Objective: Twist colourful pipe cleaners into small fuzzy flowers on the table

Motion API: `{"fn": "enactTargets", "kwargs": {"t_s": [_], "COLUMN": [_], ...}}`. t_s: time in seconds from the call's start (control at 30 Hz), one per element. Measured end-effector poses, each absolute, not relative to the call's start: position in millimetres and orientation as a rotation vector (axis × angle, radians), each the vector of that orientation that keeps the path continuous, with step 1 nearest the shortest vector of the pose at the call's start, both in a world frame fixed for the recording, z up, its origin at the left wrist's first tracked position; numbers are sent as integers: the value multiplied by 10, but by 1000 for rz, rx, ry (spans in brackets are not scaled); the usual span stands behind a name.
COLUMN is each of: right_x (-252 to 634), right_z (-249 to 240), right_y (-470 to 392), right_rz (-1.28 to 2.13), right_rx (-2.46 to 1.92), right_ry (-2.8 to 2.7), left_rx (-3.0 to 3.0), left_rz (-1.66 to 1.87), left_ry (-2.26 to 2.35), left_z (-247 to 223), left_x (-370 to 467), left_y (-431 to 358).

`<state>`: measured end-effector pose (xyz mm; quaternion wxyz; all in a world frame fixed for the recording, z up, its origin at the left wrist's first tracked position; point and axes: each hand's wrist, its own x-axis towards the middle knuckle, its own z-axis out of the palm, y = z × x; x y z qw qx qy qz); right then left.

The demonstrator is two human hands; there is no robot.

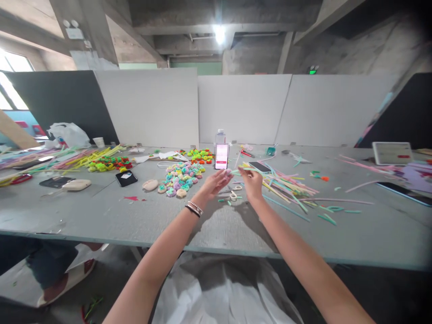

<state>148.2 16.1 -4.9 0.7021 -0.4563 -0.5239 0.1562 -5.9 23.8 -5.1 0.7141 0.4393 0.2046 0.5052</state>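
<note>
Centrally, left hand (218, 183) and right hand (253, 181) raised, fingers curled, pinching a pastel fuzzy piece (232, 172) between them, above a grey table (135, 220), white partitions (243, 110) beyond.

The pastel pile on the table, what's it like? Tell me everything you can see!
The pastel pile is a loose heap of small, rounded, curled pieces in mint, pink, purple and pale yellow. They look soft and fuzzy. It lies on the grey table, left of the left hand, which isn't touching it. A brighter red, yellow and green pile sits just behind. The pieces overlap too much to count.
</note>
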Motion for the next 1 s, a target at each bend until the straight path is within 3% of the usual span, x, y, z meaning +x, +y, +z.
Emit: {"fn": "enactTargets", "kwargs": {"t_s": [0.37,0.83,1.0], "right_x": [1387,1235,1214], "right_z": [-101,-230,-259], "right_y": [3,-75,-47], "right_rz": [-194,-133,-152], "right_rx": [-851,-681,-709], "right_ry": [-1666,-2061,-2120], "left_rx": [1135,1048,1183], "left_rz": [1449,1373,1454], "left_ry": [696,319,491], "left_z": [-122,-32,-60], "left_x": [-19,-71,-55], "left_y": [339,342,334]}}
